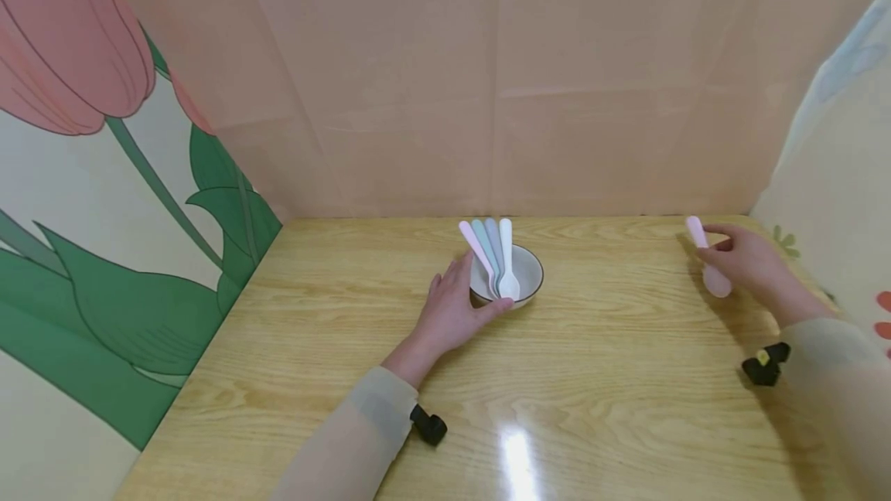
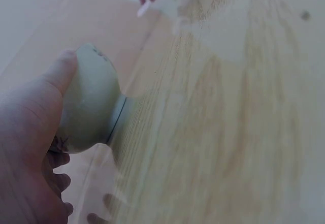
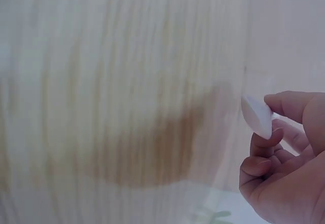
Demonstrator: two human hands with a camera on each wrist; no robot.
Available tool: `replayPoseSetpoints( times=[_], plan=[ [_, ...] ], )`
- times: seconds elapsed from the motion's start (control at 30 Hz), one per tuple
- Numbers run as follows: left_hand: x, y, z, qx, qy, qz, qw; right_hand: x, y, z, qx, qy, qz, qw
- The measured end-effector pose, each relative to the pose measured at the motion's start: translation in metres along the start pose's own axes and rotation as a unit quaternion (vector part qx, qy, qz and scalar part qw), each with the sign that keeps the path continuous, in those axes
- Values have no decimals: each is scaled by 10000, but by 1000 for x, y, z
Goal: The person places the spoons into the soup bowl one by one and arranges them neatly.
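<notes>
Near the middle of the table, a small white bowl [image 1: 531,273] with a dark rim holds several upright-leaning spoons: a pink spoon [image 1: 472,236], a teal spoon [image 1: 482,236], a grey-purple spoon [image 1: 493,232] and a white spoon [image 1: 506,242]. My left hand [image 1: 448,311] grips the bowl from its left, thumb at the near side and fingers round the far left. In the left wrist view, the bowl [image 2: 94,102] shows its outer wall beside the thumb. Far to the right, my right hand [image 1: 748,257] pinches another pink spoon [image 1: 717,283], its handle pointing up and its scoop down, above the table.
The wood-grain table [image 1: 612,377] runs back to a peach cloth backdrop [image 1: 501,83]. A panel with printed tulips [image 1: 139,284] borders the left side, and a pale printed panel [image 1: 845,199] borders the right, close to my right hand.
</notes>
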State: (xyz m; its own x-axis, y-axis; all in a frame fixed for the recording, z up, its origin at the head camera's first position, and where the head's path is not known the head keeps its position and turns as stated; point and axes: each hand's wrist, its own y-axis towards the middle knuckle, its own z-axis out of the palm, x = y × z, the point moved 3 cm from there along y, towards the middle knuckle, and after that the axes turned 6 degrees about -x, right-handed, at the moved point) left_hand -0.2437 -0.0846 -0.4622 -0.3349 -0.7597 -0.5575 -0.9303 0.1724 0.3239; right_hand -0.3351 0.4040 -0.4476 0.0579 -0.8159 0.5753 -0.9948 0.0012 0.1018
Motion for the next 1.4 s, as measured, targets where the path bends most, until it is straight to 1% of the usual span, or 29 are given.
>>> replayPoseSetpoints(
  times=[0.13,0.27,0.4,0.63,0.8,0.93,1.17,1.4],
  plan=[
    [1,0,1,-16,22,-11,10000,16,-2,2,-144,-3,-99,9998],
    [1,0,1,0,25,-22,10000,30,-3,5,-149,137,-116,9997],
    [2,-1,2,33,29,-62,10000,45,-5,8,-143,370,-177,9991],
    [2,-1,1,9,13,-80,10000,78,-10,15,-284,813,-467,9952],
    [4,0,1,-10,17,-56,10000,94,-10,20,-376,1019,-572,9924],
    [5,0,2,-13,40,-49,10000,104,-13,25,-361,1193,-533,9908],
    [6,-2,1,-26,39,-58,10000,126,-18,36,-224,1816,-549,9816],
    [6,-2,0,-46,16,-34,10000,148,-22,46,-86,2112,-504,9761]
  ],
)
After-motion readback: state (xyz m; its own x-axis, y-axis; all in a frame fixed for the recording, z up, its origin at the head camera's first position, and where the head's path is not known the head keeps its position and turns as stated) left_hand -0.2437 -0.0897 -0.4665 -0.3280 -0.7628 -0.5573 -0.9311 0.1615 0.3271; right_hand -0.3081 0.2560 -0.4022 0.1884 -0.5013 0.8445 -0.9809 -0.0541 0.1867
